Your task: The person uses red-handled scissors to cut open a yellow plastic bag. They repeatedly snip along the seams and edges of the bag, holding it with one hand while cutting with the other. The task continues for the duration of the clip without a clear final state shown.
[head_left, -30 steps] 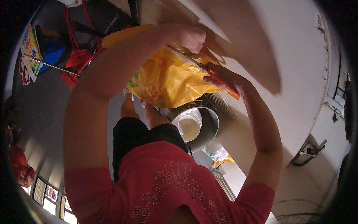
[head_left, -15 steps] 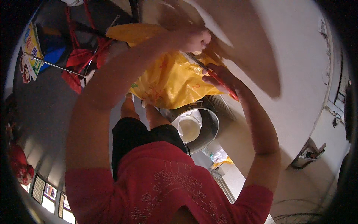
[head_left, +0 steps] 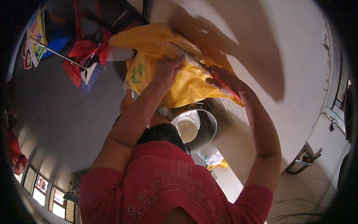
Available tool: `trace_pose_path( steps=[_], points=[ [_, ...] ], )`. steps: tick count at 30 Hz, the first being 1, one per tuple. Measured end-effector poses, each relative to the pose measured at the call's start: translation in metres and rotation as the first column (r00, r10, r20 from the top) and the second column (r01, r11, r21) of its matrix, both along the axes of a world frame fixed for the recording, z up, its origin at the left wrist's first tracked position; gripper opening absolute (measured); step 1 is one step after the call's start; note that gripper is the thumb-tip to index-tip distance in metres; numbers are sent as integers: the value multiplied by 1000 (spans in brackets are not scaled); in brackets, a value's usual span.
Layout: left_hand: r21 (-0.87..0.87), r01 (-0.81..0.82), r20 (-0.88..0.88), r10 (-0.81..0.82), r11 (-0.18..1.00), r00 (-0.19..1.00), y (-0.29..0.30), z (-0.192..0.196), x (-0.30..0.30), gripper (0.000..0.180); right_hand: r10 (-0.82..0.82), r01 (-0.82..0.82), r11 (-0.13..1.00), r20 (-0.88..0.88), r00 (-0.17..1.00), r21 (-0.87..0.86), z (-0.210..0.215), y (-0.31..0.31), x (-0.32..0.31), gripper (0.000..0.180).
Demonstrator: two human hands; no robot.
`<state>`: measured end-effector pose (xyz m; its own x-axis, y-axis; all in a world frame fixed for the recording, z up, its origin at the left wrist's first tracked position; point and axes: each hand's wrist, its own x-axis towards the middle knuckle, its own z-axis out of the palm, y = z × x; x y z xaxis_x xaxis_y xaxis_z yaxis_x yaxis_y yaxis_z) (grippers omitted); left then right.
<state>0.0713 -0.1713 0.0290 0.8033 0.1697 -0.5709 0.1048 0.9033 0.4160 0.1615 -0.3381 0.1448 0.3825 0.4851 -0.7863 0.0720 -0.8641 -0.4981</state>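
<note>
A large yellow plastic sack with red and green print hangs in front of me. My left hand is closed on the sack's upper middle, its fingertips pinching the plastic. In my right hand is a long, thin red-handled knife, its dark blade lying slantwise across the sack toward the upper left. The blade's tip is near the sack's top, and I cannot tell how far it goes into the plastic. Below the sack stands a round metal container with a pale bowl and white plastic inside.
A pale wall rises close on the right, with a dark metal latch lower down. Red bags, a blue-and-white brush head and a colourful printed card are at the left. Plastic packages lie beyond the container.
My left hand has come down and nearer from above the sack's top edge to its middle. My right hand keeps the knife in nearly the same place.
</note>
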Motion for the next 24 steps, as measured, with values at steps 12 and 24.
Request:
trace_pose_path(
  steps=[12, 24],
  points=[
    [-41, 8, 96, -4, 999, 995, 0, -12, -13, 27, 166, -155, 982, 93, 982, -110, 7, 15, -4, 32],
    [-53, 97, 127, -90, 994, 988, 6, -10, -13, 30, 221, -216, 975, 203, 954, -47, 0, 7, 2, 25]
  ],
)
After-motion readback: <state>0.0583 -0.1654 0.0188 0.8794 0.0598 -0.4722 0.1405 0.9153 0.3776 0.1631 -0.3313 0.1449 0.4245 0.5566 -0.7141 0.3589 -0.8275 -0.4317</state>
